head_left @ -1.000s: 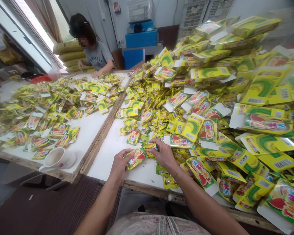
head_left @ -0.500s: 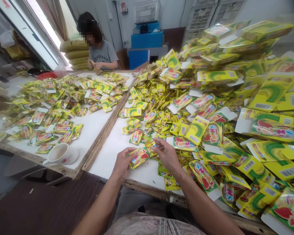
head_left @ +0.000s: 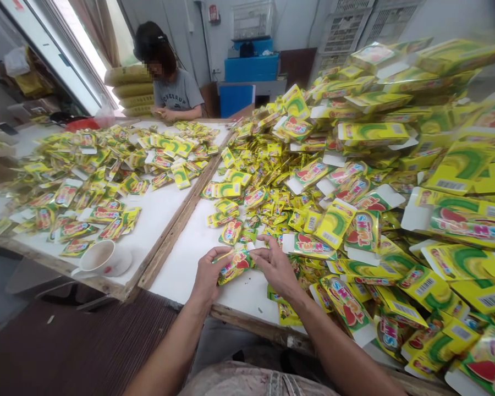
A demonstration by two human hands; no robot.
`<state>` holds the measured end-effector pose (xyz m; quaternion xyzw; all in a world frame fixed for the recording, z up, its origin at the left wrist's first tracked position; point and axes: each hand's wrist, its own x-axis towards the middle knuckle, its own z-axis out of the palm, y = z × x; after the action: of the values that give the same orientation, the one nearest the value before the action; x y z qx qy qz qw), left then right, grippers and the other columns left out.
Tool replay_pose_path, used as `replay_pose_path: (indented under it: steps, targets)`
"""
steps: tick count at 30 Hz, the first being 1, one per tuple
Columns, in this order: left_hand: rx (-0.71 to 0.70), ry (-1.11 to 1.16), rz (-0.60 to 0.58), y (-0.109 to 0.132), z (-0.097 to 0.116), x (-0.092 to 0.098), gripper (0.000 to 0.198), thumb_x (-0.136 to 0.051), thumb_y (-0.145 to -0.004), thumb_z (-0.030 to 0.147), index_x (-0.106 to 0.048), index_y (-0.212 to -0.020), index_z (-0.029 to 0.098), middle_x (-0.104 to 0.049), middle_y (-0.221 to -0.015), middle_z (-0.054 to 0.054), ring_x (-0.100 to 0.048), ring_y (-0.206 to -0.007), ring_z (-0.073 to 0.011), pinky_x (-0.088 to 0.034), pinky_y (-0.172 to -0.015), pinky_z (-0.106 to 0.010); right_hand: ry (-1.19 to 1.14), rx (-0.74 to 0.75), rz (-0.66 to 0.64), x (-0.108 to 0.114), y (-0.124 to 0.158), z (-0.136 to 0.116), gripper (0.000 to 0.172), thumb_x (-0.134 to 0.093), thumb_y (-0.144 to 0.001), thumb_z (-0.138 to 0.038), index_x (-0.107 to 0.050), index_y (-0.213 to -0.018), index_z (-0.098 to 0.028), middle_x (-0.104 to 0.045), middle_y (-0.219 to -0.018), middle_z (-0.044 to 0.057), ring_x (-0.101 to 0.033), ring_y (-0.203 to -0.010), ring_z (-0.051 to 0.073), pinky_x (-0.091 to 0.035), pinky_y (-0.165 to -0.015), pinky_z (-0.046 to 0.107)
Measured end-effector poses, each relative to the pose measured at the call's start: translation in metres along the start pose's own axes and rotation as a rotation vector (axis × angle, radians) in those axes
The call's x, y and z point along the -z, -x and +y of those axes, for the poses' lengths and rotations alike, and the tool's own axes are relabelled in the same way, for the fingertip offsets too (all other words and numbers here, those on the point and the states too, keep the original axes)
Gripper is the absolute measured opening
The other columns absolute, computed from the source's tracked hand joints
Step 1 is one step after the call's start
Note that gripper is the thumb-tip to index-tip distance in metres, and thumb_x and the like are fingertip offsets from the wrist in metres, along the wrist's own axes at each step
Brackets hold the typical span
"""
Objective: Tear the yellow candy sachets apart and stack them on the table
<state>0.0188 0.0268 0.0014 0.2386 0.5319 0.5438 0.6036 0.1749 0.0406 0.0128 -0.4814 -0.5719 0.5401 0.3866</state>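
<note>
My left hand (head_left: 207,276) is closed around the left end of a small printed candy box (head_left: 236,266), thumb on top, holding it just over the white table. At the box's right end, the fingers of my right hand (head_left: 277,270) pinch close to a white end flap. Whether a sachet sits inside the box is hidden. Just beyond lies another small candy box (head_left: 231,232), flat on the table. Beside my right hand, small yellow sachets (head_left: 272,208) lie heaped together.
Large open-flapped candy boxes (head_left: 361,228) pile high on the right. A wooden strip (head_left: 181,220) divides the table; left of it lie many small boxes (head_left: 103,212) and a white cup (head_left: 101,257) near the front edge. A person (head_left: 175,91) sits across the table.
The small yellow sachet that my right fingers held at the box's end is no longer visible. A white flap now shows there, with my right fingers against it. My left hand keeps its hold.
</note>
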Motion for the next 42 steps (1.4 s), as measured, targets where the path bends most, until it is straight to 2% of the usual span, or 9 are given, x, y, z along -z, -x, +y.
replay_pose_path:
  steps: [10,12,15,18,20,23,28,34,42]
  targets:
    - [0.067,-0.337,-0.145,-0.005,0.009,0.018,0.046,-0.081,-0.048,0.027,-0.066,-0.09,0.015,-0.069,-0.075,-0.003,-0.061,-0.061,-0.0144,-0.047,-0.057,-0.023,-0.012,0.054,-0.009,-0.003,-0.003,0.013,0.037,-0.055,-0.077,-0.029,-0.046,-0.112,-0.022,-0.064,-0.067,-0.002,-0.058,-0.059,0.015,-0.041,-0.055,0.025]
    - [-0.047,-0.421,0.016,-0.024,0.036,0.038,0.049,-0.08,-0.045,0.028,-0.065,-0.09,0.014,-0.068,-0.075,-0.004,-0.061,-0.061,-0.0164,-0.048,-0.058,-0.027,0.117,0.067,0.089,0.001,-0.008,0.016,0.026,-0.048,-0.08,-0.027,-0.048,-0.106,-0.022,-0.067,-0.078,0.001,-0.061,-0.068,0.017,-0.043,-0.06,0.027]
    - [-0.442,-0.564,0.468,-0.053,0.089,0.069,0.056,-0.073,-0.057,0.036,-0.058,-0.107,0.016,-0.065,-0.093,-0.007,-0.062,-0.079,-0.0207,-0.049,-0.07,-0.033,0.535,0.114,0.211,0.011,-0.017,0.01,0.019,-0.043,-0.081,-0.018,-0.054,-0.098,-0.021,-0.067,-0.091,0.007,-0.061,-0.081,0.021,-0.042,-0.068,0.03]
    - [-0.738,-0.8,0.79,-0.068,0.122,0.072,0.061,-0.068,-0.064,0.037,-0.049,-0.118,0.016,-0.057,-0.113,-0.012,-0.056,-0.099,-0.0247,-0.044,-0.083,-0.037,1.01,0.118,0.222,0.021,-0.031,-0.007,0.023,-0.043,-0.077,-0.007,-0.058,-0.092,-0.017,-0.066,-0.09,0.011,-0.059,-0.086,0.023,-0.038,-0.071,0.03]
    - [-0.676,-0.942,0.706,-0.067,0.119,0.053,0.044,-0.063,-0.068,0.039,-0.057,-0.105,0.017,-0.062,-0.1,-0.01,-0.059,-0.089,-0.0256,-0.045,-0.076,-0.036,1.241,0.113,0.238,0.026,-0.044,-0.016,0.025,-0.043,-0.076,-0.004,-0.061,-0.091,-0.014,-0.066,-0.09,0.014,-0.058,-0.086,0.025,-0.036,-0.073,0.032]
    - [-0.476,-1.114,0.355,-0.059,0.084,0.013,0.026,-0.059,-0.071,0.044,-0.063,-0.076,0.019,-0.065,-0.072,-0.008,-0.062,-0.072,-0.027,-0.042,-0.066,-0.034,1.442,0.132,0.258,0.034,-0.067,-0.02,0.027,-0.044,-0.075,-0.003,-0.063,-0.092,-0.009,-0.065,-0.095,0.02,-0.057,-0.091,0.029,-0.034,-0.077,0.038]
    - [-0.434,-1.347,0.215,-0.064,0.03,-0.026,0.047,-0.069,-0.062,0.044,-0.062,-0.097,0.013,-0.066,-0.092,-0.019,-0.059,-0.089,-0.0332,-0.039,-0.07,-0.034,1.458,0.195,0.217,0.042,-0.083,-0.013,0.026,-0.042,-0.074,0.0,-0.065,-0.079,-0.011,-0.068,-0.079,0.017,-0.06,-0.079,0.026,-0.031,-0.084,0.041]
    - [-0.319,-1.393,0.08,-0.064,0.031,0.0,0.07,-0.073,-0.054,0.04,-0.055,-0.117,0.015,-0.061,-0.105,-0.016,-0.055,-0.097,-0.0321,-0.039,-0.072,-0.032,1.022,0.231,0.289,0.033,-0.056,-0.013,0.026,-0.038,-0.084,-0.017,-0.058,-0.1,-0.016,-0.065,-0.083,0.009,-0.059,-0.076,0.021,-0.038,-0.069,0.031]
    - [-0.321,-0.984,-0.088,-0.03,0.018,0.041,0.026,-0.059,-0.068,0.042,-0.061,-0.079,0.018,-0.065,-0.075,-0.001,-0.058,-0.071,-0.019,-0.041,-0.063,-0.026,0.003,-0.071,0.162,0.01,-0.04,0.012,0.027,-0.044,-0.076,-0.033,-0.054,-0.1,-0.023,-0.059,-0.09,0.003,-0.056,-0.073,0.017,-0.044,-0.054,0.025]
